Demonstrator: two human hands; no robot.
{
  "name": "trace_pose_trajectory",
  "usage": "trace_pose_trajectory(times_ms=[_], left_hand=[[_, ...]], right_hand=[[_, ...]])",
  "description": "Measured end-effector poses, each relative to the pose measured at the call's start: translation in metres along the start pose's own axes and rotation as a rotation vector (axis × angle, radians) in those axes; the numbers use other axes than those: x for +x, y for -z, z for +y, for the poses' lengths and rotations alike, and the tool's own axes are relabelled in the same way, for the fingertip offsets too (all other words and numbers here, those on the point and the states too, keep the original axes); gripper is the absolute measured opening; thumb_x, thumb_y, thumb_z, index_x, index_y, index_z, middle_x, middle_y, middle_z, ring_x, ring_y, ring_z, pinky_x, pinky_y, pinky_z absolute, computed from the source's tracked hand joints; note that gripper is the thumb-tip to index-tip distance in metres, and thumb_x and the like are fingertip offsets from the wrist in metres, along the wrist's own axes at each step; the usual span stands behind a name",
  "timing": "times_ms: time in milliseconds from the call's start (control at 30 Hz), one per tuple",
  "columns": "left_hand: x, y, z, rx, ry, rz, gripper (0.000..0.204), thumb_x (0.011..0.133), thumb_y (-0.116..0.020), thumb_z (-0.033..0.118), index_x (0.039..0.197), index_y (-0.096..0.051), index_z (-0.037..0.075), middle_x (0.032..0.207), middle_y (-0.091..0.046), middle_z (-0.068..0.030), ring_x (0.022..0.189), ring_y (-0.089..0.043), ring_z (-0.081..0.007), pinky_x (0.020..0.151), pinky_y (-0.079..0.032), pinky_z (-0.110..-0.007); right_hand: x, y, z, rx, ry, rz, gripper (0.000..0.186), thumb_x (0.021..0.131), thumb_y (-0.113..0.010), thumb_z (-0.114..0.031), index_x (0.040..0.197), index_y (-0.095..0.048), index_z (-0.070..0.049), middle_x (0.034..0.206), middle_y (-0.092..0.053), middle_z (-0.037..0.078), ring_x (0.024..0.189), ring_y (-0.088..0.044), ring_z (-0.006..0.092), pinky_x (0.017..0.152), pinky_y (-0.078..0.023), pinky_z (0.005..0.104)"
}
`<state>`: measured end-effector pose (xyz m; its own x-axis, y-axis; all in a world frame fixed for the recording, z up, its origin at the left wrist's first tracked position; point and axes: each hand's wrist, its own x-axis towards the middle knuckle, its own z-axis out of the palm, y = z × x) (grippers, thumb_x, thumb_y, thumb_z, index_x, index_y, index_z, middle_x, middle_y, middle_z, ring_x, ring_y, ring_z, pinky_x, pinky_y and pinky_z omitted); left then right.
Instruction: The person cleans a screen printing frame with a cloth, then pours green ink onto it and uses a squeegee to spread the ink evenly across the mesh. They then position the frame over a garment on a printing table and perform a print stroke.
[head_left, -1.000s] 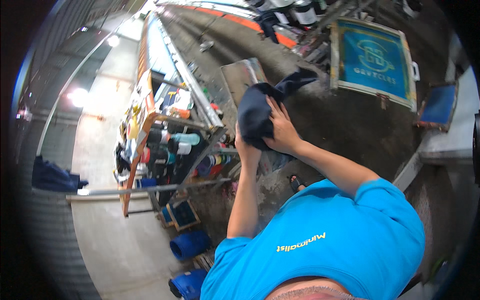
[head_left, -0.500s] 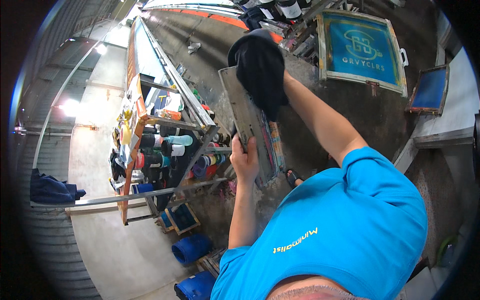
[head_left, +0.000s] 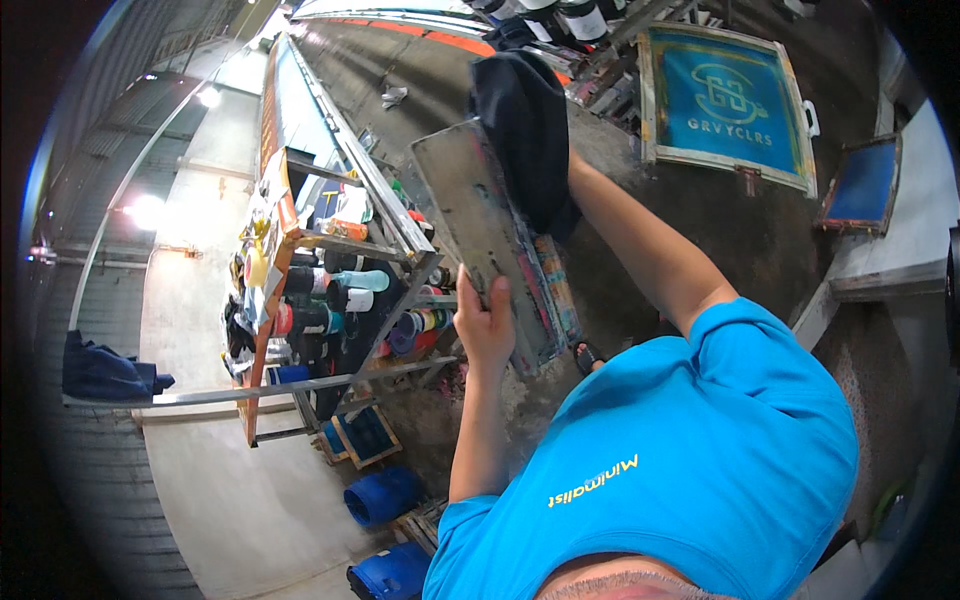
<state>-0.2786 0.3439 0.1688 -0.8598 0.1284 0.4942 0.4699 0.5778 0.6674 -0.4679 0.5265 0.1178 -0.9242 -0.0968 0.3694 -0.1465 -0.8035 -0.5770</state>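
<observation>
My left hand (head_left: 485, 325) grips the near part of a worn grey wooden frame (head_left: 450, 185), its thumb lying on the flat side. The frame is held up and tilted, and paint stains run along its right side. Over the frame's far right edge hangs a dark cloth (head_left: 520, 140), bunched around my right hand. Only my right wrist (head_left: 588, 182) shows; the cloth hides the fingers. Where the cloth meets the frame, the contact is partly hidden.
To the left stands a metal-framed table (head_left: 380, 375) with several jars and bottles. Blue barrels (head_left: 383, 497) sit below it. A blue printing screen (head_left: 730, 105) leans at the far right, a smaller blue screen (head_left: 860, 185) beside it. A dark garment (head_left: 110, 372) hangs on a rail.
The cloth has slid off the frame's far left end toward its right edge and hangs differently. The frame's far end has shifted slightly left, showing more of its flat side.
</observation>
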Motion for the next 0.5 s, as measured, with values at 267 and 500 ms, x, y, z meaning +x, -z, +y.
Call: trace_pose_trajectory(times_ms=[267,500], left_hand=[[0.043,0.006,-0.036,-0.064,0.279,0.228,0.032,0.109,-0.056,0.022,0.128,-0.061,-0.004,0.115,-0.069,-0.0075,0.097,-0.064,-0.0116,0.087,-0.05,-0.027],[0.077,0.019,-0.015,-0.183,0.197,0.267,0.033,0.109,-0.057,0.024,0.126,-0.061,-0.004,0.103,-0.07,-0.0058,0.085,-0.061,-0.009,0.075,-0.05,-0.025]], right_hand=[[-0.107,-0.009,0.071,-0.291,0.079,0.04,0.052,0.102,-0.064,-0.018,0.148,-0.049,0.0,0.151,-0.053,0.013,0.135,-0.052,0.0186,0.117,-0.04,0.038],[-0.087,-0.039,-0.012,-0.196,-0.008,-0.077,0.057,0.096,-0.072,-0.012,0.147,-0.052,-0.002,0.145,-0.058,0.012,0.132,-0.054,0.0161,0.112,-0.045,0.0351]])
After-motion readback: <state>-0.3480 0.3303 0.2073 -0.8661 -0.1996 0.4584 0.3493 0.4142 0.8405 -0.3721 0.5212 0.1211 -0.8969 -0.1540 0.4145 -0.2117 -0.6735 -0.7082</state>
